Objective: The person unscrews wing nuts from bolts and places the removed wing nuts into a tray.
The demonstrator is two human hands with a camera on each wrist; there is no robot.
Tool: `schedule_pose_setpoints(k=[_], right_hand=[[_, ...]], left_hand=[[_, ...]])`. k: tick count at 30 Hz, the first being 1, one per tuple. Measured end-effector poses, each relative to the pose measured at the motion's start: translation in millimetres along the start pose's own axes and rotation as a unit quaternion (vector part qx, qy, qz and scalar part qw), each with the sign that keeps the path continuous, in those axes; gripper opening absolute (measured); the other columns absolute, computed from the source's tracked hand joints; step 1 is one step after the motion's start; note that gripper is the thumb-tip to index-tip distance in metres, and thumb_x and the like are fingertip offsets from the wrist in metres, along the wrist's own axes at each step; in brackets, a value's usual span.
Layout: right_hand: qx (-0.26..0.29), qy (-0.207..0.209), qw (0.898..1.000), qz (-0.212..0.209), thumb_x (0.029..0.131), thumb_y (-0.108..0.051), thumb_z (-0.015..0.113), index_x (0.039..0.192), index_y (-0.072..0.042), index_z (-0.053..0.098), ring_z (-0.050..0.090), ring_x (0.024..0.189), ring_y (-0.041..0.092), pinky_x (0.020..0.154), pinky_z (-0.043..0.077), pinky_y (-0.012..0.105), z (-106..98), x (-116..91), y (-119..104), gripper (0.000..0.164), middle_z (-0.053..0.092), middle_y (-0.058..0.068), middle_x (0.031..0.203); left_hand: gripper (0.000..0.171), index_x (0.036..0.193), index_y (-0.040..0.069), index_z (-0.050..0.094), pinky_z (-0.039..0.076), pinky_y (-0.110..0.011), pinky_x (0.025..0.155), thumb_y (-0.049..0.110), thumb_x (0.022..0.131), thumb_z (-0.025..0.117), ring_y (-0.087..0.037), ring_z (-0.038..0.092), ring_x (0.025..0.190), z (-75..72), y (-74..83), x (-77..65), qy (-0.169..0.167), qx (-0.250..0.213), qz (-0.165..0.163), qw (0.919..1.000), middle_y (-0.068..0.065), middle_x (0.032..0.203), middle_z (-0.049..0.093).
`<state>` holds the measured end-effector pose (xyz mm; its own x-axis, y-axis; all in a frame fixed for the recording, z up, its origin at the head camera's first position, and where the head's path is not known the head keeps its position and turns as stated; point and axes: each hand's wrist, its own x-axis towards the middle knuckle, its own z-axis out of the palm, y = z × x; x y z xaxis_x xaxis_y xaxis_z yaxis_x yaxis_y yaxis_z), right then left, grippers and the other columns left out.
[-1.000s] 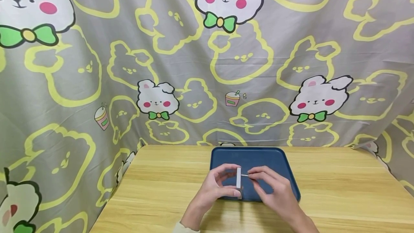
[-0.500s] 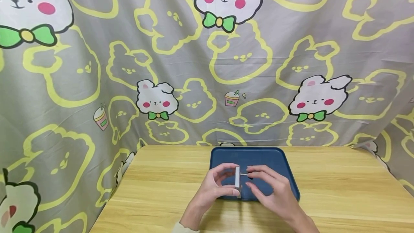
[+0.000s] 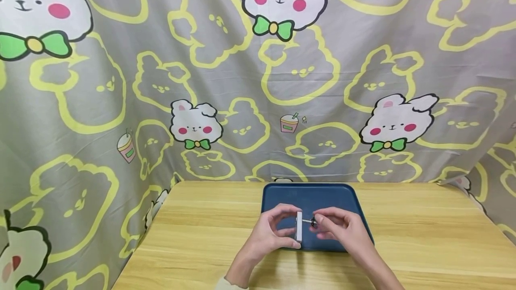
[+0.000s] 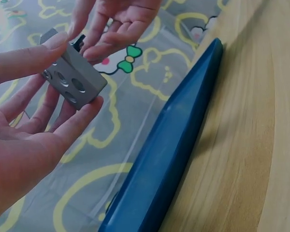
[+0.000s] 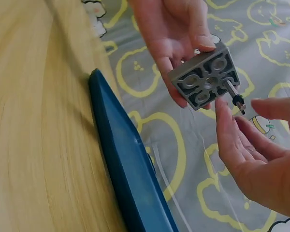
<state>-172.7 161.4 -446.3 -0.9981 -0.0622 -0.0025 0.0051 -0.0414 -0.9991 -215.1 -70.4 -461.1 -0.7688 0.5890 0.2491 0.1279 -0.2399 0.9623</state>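
Note:
My left hand holds a square grey metal block upright by its edges, thumb at the near edge, fingers at the far one. Several round holes show in one face of the block in the left wrist view. From the opposite, recessed face, near a corner, a slim metal rod sticks out, with a black part near its end. The right hand is around that end, thumb and fingers spread to either side of it. In the head view its thumb overlaps the black part.
A dark blue tray lies on the wood-grain table below both hands. Behind and at the sides hangs a grey curtain printed with cartoon animals.
The right fingertips parted from the rod's end, then the hand turned and its thumb swung upward beside the black part. The left hand keeps its grip; the block has shifted slightly right.

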Motion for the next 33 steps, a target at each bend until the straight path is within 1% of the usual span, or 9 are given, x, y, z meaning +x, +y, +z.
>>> schedule_pose_setpoints(k=[5, 9, 13, 17, 22, 24, 26, 30, 33], right_hand=[[0.047, -0.052, 0.996, 0.049, 0.1, -0.02, 0.07, 0.121, 0.009, 0.067, 0.076, 0.093, 0.027, 0.082, 0.063, 0.038, -6.8, 2.5, 0.9, 0.036, 0.074, 0.021, 0.106], [0.06, -0.077, 0.994, 0.052, 0.099, -0.016, 0.071, 0.12, 0.008, 0.068, 0.075, 0.095, 0.026, 0.084, 0.063, 0.039, -10.3, 3.1, 3.0, 0.032, 0.074, 0.022, 0.107], [0.05, -0.075, 0.995, 0.045, 0.098, -0.015, 0.072, 0.119, 0.007, 0.068, 0.075, 0.095, 0.026, 0.084, 0.063, 0.039, -10.6, 3.2, 4.2, 0.031, 0.074, 0.022, 0.108], [0.009, -0.055, 0.998, 0.009, 0.096, -0.014, 0.074, 0.117, 0.008, 0.069, 0.075, 0.094, 0.025, 0.082, 0.063, 0.039, -7.8, 1.7, 4.2, 0.031, 0.074, 0.023, 0.106], [-0.067, -0.023, 0.993, -0.093, 0.093, -0.009, 0.077, 0.11, 0.003, 0.073, 0.075, 0.09, 0.021, 0.077, 0.064, 0.033, -0.8, -0.3, 4.9, 0.021, 0.073, 0.023, 0.105], [-0.102, -0.008, 0.983, -0.154, 0.09, -0.004, 0.078, 0.106, -0.002, 0.075, 0.075, 0.088, 0.017, 0.075, 0.064, 0.031, 2.1, -0.6, 6.1, 0.016, 0.074, 0.017, 0.102], [-0.137, 0.006, 0.966, -0.22, 0.088, 0.001, 0.079, 0.103, -0.006, 0.076, 0.074, 0.086, 0.015, 0.073, 0.064, 0.029, 4.6, -0.6, 7.5, 0.017, 0.074, 0.01, 0.1], [-0.203, 0.02, 0.918, -0.34, 0.081, 0.011, 0.081, 0.102, -0.011, 0.076, 0.072, 0.085, 0.013, 0.07, 0.062, 0.025, 6.8, -0.1, 9.9, 0.03, 0.073, -0.001, 0.1], [-0.242, 0.028, 0.88, -0.407, 0.076, 0.014, 0.082, 0.102, -0.015, 0.075, 0.07, 0.083, 0.01, 0.07, 0.06, 0.019, 7.2, 1.7, 11.9, 0.039, 0.072, -0.003, 0.101]], left_hand=[[0.063, 0.134, -0.004, 0.059, 0.054, -0.046, 0.102, -0.017, 0.076, 0.081, -0.025, 0.054, 0.13, 0.9, -0.3, -0.1, -0.012, 0.001, 0.012, 0.9999, -0.016, 0.134, 0.054], [0.063, 0.134, -0.006, 0.058, 0.054, -0.046, 0.102, -0.016, 0.077, 0.082, -0.025, 0.054, 0.13, 0.9, -0.4, -0.2, -0.014, 0.002, 0.01, 0.9998, -0.019, 0.135, 0.053], [0.064, 0.135, -0.008, 0.057, 0.055, -0.045, 0.101, -0.016, 0.077, 0.082, -0.025, 0.055, 0.13, 1.2, -1.1, 0.1, -0.013, 0.006, 0.009, 0.9999, -0.02, 0.135, 0.053], [0.064, 0.135, -0.009, 0.057, 0.056, -0.044, 0.1, -0.015, 0.076, 0.082, -0.025, 0.055, 0.129, 1.5, -1.4, 0.6, -0.007, 0.007, 0.001, 1.0, -0.015, 0.134, 0.056], [0.063, 0.136, -0.008, 0.057, 0.057, -0.043, 0.098, -0.011, 0.078, 0.083, -0.028, 0.056, 0.127, 0.6, -1.6, 0.3, 0.002, 0.003, -0.01, 0.9999, -0.018, 0.135, 0.057], [0.064, 0.137, -0.007, 0.056, 0.057, -0.042, 0.098, -0.009, 0.079, 0.083, -0.029, 0.056, 0.126, -0.1, -1.6, 0.2, 0.006, 0.002, -0.019, 0.9998, -0.018, 0.136, 0.057], [0.066, 0.138, -0.007, 0.056, 0.057, -0.043, 0.097, -0.008, 0.079, 0.084, -0.029, 0.056, 0.127, -0.8, -1.4, 0.1, 0.009, -0.005, -0.027, 0.9996, -0.016, 0.138, 0.057], [0.067, 0.138, -0.004, 0.057, 0.057, -0.044, 0.098, -0.006, 0.078, 0.086, -0.033, 0.054, 0.128, -1.4, -1.1, -0.6, 0.01, -0.029, -0.033, 0.999, -0.013, 0.138, 0.057], [0.066, 0.138, -0.003, 0.058, 0.057, -0.044, 0.098, -0.007, 0.078, 0.085, -0.036, 0.053, 0.128, -1.3, -1.0, -0.9, 0.009, -0.043, -0.029, 0.9986, -0.012, 0.138, 0.057]])
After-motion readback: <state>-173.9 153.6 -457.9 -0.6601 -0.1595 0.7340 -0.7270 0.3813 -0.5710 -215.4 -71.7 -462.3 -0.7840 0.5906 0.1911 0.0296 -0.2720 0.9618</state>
